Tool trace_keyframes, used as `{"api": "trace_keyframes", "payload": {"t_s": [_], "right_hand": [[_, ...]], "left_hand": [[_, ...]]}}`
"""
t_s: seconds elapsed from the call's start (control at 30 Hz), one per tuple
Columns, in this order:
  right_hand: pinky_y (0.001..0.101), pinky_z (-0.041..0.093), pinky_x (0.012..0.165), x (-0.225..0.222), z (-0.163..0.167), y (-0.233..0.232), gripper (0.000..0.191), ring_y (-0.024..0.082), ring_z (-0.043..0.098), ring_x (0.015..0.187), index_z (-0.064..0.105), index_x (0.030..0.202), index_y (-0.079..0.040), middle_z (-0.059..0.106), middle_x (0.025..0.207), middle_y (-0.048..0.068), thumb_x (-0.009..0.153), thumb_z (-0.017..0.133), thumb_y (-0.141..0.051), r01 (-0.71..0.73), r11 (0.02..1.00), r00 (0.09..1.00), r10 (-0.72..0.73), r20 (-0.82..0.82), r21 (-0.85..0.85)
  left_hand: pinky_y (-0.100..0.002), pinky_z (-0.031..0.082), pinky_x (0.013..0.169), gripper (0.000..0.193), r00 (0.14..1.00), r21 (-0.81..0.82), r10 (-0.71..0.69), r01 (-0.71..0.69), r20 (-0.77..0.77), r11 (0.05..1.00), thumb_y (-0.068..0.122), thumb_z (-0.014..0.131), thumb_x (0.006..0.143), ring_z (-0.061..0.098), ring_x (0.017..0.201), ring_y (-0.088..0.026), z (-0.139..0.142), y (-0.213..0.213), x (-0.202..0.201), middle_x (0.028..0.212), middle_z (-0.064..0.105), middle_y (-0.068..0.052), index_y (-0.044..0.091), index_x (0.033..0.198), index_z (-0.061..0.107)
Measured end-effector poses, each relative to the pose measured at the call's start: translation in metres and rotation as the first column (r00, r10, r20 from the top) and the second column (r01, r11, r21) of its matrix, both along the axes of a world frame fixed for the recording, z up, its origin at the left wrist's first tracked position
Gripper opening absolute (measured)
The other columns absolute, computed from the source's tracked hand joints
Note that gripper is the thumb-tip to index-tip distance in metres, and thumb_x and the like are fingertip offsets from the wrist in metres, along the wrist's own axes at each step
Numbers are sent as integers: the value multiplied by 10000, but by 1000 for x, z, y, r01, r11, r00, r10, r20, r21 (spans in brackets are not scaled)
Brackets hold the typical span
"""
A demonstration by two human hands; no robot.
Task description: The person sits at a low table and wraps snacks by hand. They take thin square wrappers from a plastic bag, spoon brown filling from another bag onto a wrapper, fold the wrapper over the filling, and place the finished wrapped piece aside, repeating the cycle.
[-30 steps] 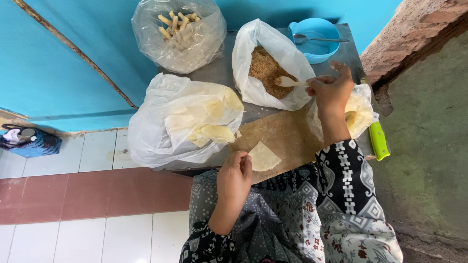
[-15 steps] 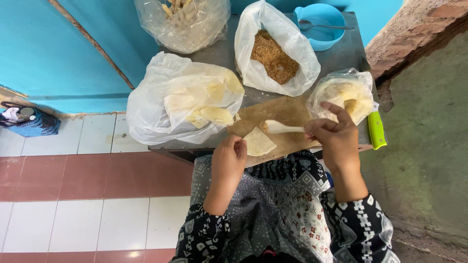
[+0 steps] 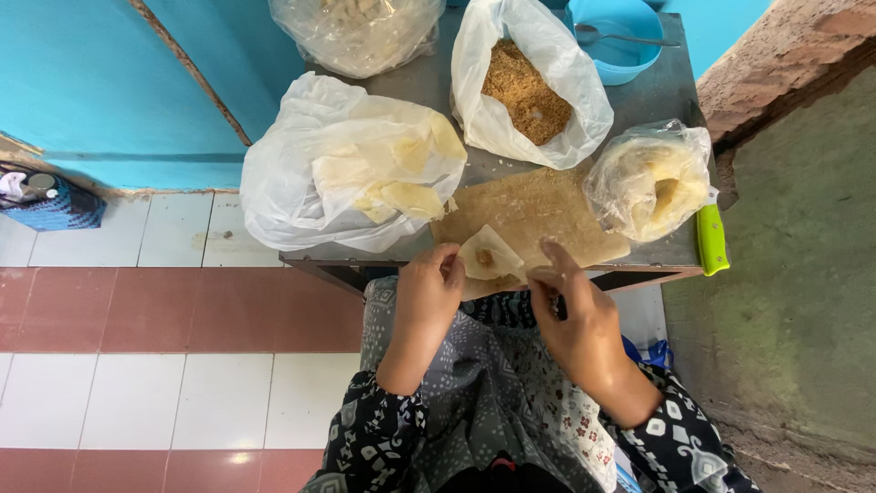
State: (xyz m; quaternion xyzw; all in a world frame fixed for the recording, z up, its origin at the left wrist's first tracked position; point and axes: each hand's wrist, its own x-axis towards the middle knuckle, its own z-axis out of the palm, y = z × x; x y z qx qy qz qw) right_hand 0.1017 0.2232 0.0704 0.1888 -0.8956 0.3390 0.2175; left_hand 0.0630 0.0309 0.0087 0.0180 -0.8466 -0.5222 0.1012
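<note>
Grey metal table [image 3: 657, 91] against blue wall [image 3: 91, 82], tiled floor [image 3: 137, 310] below; left hand [image 3: 429, 288] pinches pale wrapper [image 3: 491, 257] on brown board [image 3: 538, 210], right hand [image 3: 570, 306] half-curled, touching its edge.

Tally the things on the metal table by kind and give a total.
Plastic bags: 4
Wooden board: 1
Dough wrapper: 1
Blue bowl: 1
Spoon: 1
Green-handled knife: 1
Total: 9
</note>
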Motion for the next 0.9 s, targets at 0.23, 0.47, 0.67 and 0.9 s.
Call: {"api": "trace_keyframes", "payload": {"t_s": [0.23,0.47,0.67,0.9], "right_hand": [[432,585,773,8,14,5,622,343,711,860,484,1398,88,720,990,192,807,678,73,-248,891,947,306,-100,381],[395,603,791,-4,13,18,535,294,732,943,423,1419,97,724,1097,220,934,630,5,-249,820,840,448,-307,515],[452,523,668,-107,18,13,554,332,648,752,394,1567,33,676,861,166,1092,680,31,218,933,935,-115,-337,287],[494,541,807,-77,-5,-9,695,409,651,924,434,1506,17,677,979,214,852,669,-6,136,982,976,-156,152,134]], "left_hand": [[-362,577,689,162,1000,45,-10,11,-4,999,94,672,906,762,782,-286,6,2,3,897,760,-172,-16,1008,730],[-369,559,662,155,1000,22,-15,15,18,1000,84,644,938,745,744,-304,15,5,5,860,744,-191,2,1021,746],[-355,550,579,174,974,142,-63,32,218,989,122,640,931,771,670,-248,15,5,1,839,743,-153,28,1049,726],[-345,543,626,104,995,-52,-100,100,0,994,143,724,900,717,699,-230,8,3,3,876,722,-95,56,957,731]]}}
